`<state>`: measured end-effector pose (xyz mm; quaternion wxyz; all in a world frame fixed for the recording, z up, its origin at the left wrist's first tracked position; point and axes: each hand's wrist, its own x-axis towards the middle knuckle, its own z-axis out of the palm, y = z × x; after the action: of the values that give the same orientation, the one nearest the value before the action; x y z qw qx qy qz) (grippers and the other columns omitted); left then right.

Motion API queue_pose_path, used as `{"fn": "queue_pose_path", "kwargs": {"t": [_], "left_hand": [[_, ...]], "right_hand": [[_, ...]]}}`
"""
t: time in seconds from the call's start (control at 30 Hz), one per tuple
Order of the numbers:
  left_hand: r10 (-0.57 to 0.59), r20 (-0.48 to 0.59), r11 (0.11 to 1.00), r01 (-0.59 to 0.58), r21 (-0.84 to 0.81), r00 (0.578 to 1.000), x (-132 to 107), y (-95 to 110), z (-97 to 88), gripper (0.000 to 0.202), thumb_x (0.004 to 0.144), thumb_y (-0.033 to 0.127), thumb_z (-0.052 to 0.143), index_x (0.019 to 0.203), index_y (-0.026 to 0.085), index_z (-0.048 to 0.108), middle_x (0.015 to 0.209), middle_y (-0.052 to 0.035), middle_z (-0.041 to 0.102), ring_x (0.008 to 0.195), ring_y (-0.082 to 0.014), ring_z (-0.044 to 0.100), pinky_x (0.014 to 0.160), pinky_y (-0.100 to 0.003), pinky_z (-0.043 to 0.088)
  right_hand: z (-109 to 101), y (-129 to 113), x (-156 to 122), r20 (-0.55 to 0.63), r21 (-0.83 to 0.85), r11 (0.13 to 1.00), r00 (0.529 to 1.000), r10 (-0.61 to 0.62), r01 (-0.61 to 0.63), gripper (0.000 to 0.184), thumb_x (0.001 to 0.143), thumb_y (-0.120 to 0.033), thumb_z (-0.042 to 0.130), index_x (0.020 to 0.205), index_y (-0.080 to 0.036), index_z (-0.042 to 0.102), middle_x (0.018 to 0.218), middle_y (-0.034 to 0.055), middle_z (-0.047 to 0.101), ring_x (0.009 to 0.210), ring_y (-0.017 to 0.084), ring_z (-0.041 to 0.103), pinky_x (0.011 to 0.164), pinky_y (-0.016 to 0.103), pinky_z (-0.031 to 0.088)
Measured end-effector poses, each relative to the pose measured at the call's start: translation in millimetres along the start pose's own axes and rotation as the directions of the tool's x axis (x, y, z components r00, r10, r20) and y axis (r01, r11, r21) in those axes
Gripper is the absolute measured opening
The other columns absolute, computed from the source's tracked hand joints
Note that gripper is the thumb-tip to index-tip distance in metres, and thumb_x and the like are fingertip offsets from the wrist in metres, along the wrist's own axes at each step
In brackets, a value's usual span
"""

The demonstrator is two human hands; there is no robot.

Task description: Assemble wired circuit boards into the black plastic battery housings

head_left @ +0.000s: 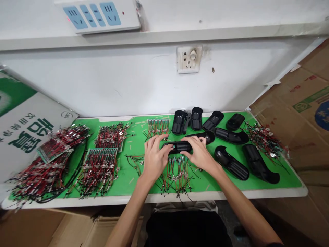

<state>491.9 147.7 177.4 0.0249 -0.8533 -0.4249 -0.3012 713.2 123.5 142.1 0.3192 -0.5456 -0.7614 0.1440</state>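
Note:
A black plastic housing lies across the middle of the green mat, gripped at both ends. My left hand curls its fingers round the housing's left end. My right hand closes on its right end. Just below the housing lies a loose heap of small circuit boards with red and black wires.
Several more black housings lie to the right and behind. Piles of wired boards cover the left of the mat, another bunch the far right. Cardboard boxes flank the bench. A wall socket and power strip sit above.

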Motion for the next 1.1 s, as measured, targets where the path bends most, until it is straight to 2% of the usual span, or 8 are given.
{"fn": "queue_pose_path", "kwargs": {"t": [0.17,0.27,0.6,0.73,0.83,0.93,1.03,1.1], "left_hand": [[0.031,0.077,0.998,-0.026,-0.059,0.997,-0.5,-5.7,13.9,0.021,0.096,0.016,0.060,0.103,0.026,0.077,0.130,-0.0069,0.070,0.127,-0.0273,0.057,0.100,-0.049,0.047],[0.027,0.083,0.996,-0.020,-0.082,0.996,-2.7,-8.1,18.4,0.022,0.098,0.016,0.058,0.108,0.025,0.075,0.125,-0.0063,0.073,0.124,-0.0250,0.062,0.101,-0.047,0.046],[0.038,0.113,0.997,-0.031,-0.068,0.993,-1.7,-11.5,19.8,0.022,0.100,0.019,0.056,0.110,0.025,0.075,0.121,-0.0059,0.075,0.113,-0.0222,0.066,0.101,-0.047,0.045],[0.042,0.086,0.998,-0.038,-0.048,0.995,0.7,-8.7,19.9,0.020,0.100,0.019,0.056,0.109,0.023,0.074,0.122,-0.0062,0.074,0.118,-0.0236,0.063,0.099,-0.046,0.046],[0.037,0.040,0.999,-0.036,-0.021,0.999,1.2,-2.8,14.3,0.019,0.099,0.017,0.057,0.111,0.021,0.071,0.127,-0.0062,0.072,0.124,-0.0247,0.060,0.101,-0.045,0.046],[0.027,0.016,0.999,-0.027,0.025,1.000,-3.0,2.3,4.6,0.019,0.099,0.015,0.057,0.112,0.021,0.069,0.126,-0.0061,0.072,0.121,-0.0247,0.062,0.100,-0.044,0.045],[0.006,-0.001,0.997,-0.006,0.074,1.000,-10.9,3.5,-4.8,0.019,0.099,0.013,0.056,0.111,0.022,0.068,0.125,-0.0057,0.073,0.116,-0.0243,0.065,0.099,-0.044,0.043],[-0.029,-0.015,0.996,0.030,0.079,0.999,-15.5,1.9,-8.6,0.018,0.099,0.014,0.055,0.110,0.022,0.067,0.122,-0.0054,0.074,0.111,-0.0232,0.067,0.098,-0.044,0.042]], "right_hand": [[-0.2,3.1,0.1,0.033,-0.040,0.999,0.999,-0.020,0.021,0.043,0.099,-0.035,0.071,0.140,-0.029,0.059,0.124,0.0073,0.069,0.116,0.028,0.058,0.098,0.044,0.033],[0.6,5.1,0.3,0.038,-0.050,0.999,0.999,-0.017,0.019,0.043,0.100,-0.035,0.070,0.141,-0.029,0.059,0.122,0.0066,0.069,0.115,0.028,0.058,0.098,0.045,0.033],[2.8,9.3,-0.3,0.046,-0.043,0.999,0.999,-0.029,0.031,0.047,0.101,-0.034,0.067,0.146,-0.031,0.056,0.123,0.0061,0.068,0.115,0.027,0.057,0.098,0.045,0.033],[1.3,6.9,-0.2,0.039,-0.053,0.998,0.999,-0.035,0.038,0.043,0.102,-0.039,0.067,0.143,-0.028,0.058,0.125,0.0070,0.068,0.116,0.027,0.057,0.100,0.046,0.032],[0.4,1.8,-0.6,0.014,-0.083,0.996,0.999,-0.034,0.035,0.043,0.100,-0.047,0.067,0.136,-0.024,0.062,0.124,0.0088,0.067,0.116,0.028,0.057,0.102,0.047,0.032],[-0.6,-3.0,-0.8,-0.044,-0.110,0.994,0.999,-0.025,0.020,0.036,0.100,-0.053,0.064,0.117,-0.021,0.069,0.119,0.0097,0.067,0.116,0.028,0.056,0.102,0.047,0.033],[-5.9,-3.9,2.6,-0.123,-0.137,0.991,0.992,-0.008,-0.009,0.033,0.107,-0.046,0.054,0.096,-0.019,0.070,0.116,0.0102,0.066,0.117,0.029,0.056,0.100,0.048,0.035],[-13.2,-2.9,10.0,-0.165,-0.130,0.991,0.986,0.010,-0.032,0.032,0.108,-0.040,0.051,0.090,-0.019,0.066,0.113,0.0103,0.065,0.113,0.028,0.057,0.098,0.046,0.038]]}}
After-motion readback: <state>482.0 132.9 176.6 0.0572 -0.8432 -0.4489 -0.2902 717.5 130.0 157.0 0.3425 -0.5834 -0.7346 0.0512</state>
